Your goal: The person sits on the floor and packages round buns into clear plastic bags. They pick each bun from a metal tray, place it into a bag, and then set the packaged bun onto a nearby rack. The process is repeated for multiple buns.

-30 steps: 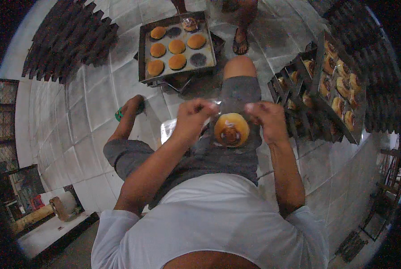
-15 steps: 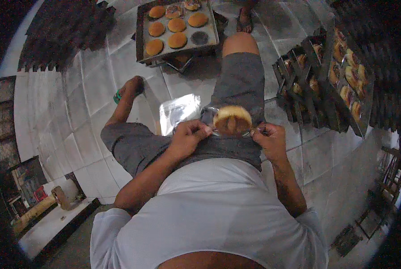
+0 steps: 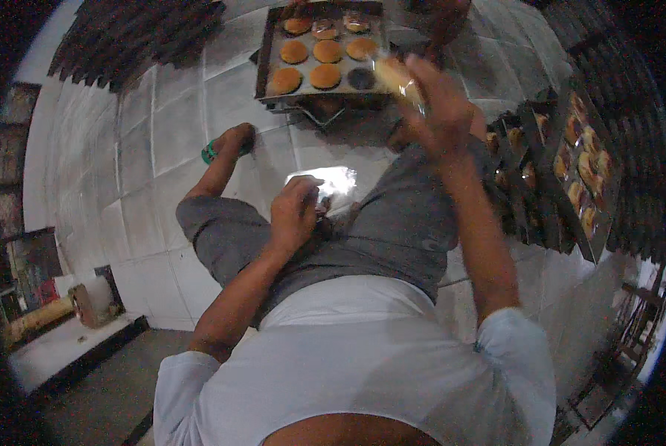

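Note:
My right hand [image 3: 443,111] is raised at the right edge of a metal baking tray [image 3: 263,78], its fingers closed on a round golden bun [image 3: 397,79] in clear, glinting plastic. The bun is tilted on its side. Over my lap, my left hand [image 3: 294,211] has curled fingers beside a shiny stack of plastic wrappers [image 3: 336,180]; whether it pinches a wrapper is hidden. Several unwrapped round buns [image 3: 327,50] lie in rows on the tray. Two buns at its far side, one of them a wrapped bun [image 3: 324,30], gleam with plastic. A dark round spot [image 3: 361,79] marks the near right corner.
To the right, leaning trays [image 3: 586,167] hold several filled breads. Dark stacked trays [image 3: 136,37] stand at the far left, with more dark stacks along the right. A low white ledge [image 3: 72,353] is at the lower left. Another person's leg [image 3: 441,26] shows beyond the tray.
The bun, held between both hands over my lap before, has gone up and away toward the tray in my right hand. My left hand has let go and shifted left beside the wrappers.

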A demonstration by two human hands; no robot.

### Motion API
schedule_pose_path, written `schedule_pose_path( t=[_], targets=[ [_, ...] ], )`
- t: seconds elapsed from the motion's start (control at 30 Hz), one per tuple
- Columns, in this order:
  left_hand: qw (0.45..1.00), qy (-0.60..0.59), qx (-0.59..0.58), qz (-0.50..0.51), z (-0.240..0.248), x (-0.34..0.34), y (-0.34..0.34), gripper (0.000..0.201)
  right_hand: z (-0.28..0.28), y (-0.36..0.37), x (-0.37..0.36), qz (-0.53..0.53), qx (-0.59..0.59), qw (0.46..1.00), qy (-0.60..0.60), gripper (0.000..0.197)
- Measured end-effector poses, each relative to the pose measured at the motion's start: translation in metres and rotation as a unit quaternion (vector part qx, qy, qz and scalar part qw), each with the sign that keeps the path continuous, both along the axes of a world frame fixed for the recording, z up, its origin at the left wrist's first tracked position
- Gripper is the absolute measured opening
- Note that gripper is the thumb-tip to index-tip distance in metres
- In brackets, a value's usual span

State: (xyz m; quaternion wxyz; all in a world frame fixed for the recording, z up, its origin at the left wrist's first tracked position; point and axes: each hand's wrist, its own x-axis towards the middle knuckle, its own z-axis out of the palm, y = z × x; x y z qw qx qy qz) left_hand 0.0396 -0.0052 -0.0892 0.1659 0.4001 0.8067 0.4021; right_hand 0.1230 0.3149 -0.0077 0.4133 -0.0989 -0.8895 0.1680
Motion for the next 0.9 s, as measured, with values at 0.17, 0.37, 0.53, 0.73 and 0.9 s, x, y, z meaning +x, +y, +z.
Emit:
schedule_pose_path(
  t=[0.17,0.37,0.53,0.73,0.9],
  targets=[
    [0.912,-0.336,-0.047,0.230,-0.035,-0.033,-0.033,0.061,-0.051,0.025,-0.086,0.027,-0.181,0.925,-0.332,0.062],
    [0.884,-0.434,-0.079,0.155,-0.047,-0.032,-0.036,0.075,-0.157,-0.079,-0.093,0.229,-0.300,0.639,-0.670,0.065],
    [0.980,-0.166,0.009,0.108,-0.031,0.006,-0.058,0.048,-0.114,-0.112,-0.038,0.329,-0.206,0.727,-0.566,0.060],
    [0.992,-0.011,0.000,0.128,-0.004,0.018,-0.030,0.047,-0.105,-0.128,0.001,0.196,-0.240,0.787,-0.533,0.053],
    [0.950,0.280,-0.112,-0.079,-0.032,0.014,-0.035,0.054,-0.103,-0.117,0.004,0.071,-0.301,0.875,-0.372,0.055]
  ],
)
